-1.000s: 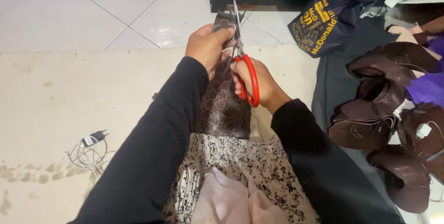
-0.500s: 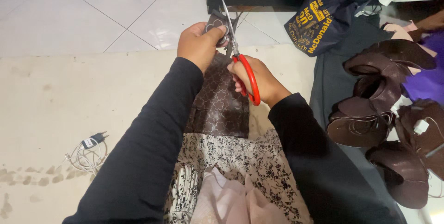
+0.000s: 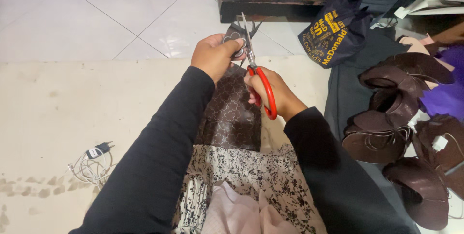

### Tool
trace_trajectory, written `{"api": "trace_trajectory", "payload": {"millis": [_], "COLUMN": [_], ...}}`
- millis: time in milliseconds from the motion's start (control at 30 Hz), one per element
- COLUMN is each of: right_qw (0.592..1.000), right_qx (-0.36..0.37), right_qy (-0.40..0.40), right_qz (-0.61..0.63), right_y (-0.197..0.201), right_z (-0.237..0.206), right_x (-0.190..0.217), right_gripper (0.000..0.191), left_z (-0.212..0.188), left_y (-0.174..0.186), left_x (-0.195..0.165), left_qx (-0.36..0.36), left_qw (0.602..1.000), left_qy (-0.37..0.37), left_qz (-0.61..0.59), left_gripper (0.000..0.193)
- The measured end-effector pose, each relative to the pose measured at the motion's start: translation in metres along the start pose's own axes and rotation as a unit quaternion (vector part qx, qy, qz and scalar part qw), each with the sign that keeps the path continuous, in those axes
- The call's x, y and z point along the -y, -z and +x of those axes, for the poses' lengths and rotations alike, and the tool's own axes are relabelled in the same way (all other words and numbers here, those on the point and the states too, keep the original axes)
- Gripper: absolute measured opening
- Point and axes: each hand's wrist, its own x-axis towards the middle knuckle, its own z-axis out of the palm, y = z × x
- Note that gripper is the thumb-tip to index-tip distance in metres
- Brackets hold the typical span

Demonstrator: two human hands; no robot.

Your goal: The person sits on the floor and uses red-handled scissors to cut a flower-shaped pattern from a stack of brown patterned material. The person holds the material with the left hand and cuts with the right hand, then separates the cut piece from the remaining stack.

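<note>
The left hand (image 3: 215,55) pinches the far end of a strip of dark brown patterned leather (image 3: 231,113), thumb and fingers pressed on it, holding it up over the lap. The right hand (image 3: 270,91) grips red-handled scissors (image 3: 258,82), fingers curled through the loops, blades pointing away and meeting the leather near the left thumb. The blades look almost closed at the tip, though the view there is too cluttered to be sure. The cut seems to have reached the far end of the strip, so this pass appears nearly finished, with only the last bit left. Several brown shoe uppers (image 3: 386,118) lie piled to the right, a white cable (image 3: 89,166) on the mat to the left.
</note>
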Motion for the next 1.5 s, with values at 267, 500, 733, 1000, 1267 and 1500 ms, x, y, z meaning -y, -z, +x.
{"api": "trace_trajectory", "payload": {"millis": [267,500,733,1000,1267,1500], "right_qw": [1.000,0.999,0.999,0.997,0.996,0.995], "right_qx": [-0.029,-0.034,-0.016,-0.003,0.009,0.021], "right_qy": [-0.003,-0.003,0.008,-0.031,-0.028,-0.024], "right_qz": [-0.007,-0.035,-0.039,-0.075,-0.082,-0.093], "right_y": [-0.004,-0.004,0.000,0.006,0.012,0.013], "right_z": [0.001,0.001,-0.002,-0.006,-0.009,-0.012], "right_x": [0.002,0.005,0.006,0.006,0.008,0.010], "right_gripper": [0.023,0.026,0.023,0.024,0.021,0.020], "left_z": [0.001,0.004,0.005,0.001,0.001,0.001], "left_y": [0.000,0.001,0.005,0.012,0.012,0.016], "left_x": [0.001,0.005,0.003,-0.004,-0.007,-0.009], "left_qx": [0.001,0.004,0.016,0.048,0.057,0.063], "left_qw": [1.000,1.000,1.000,0.999,0.998,0.996], "left_qy": [-0.005,-0.018,-0.018,0.008,0.026,0.041], "left_qz": [0.003,0.008,0.012,0.024,0.002,0.036], "left_gripper": [0.018,0.019,0.020,0.019,0.021,0.023]}}
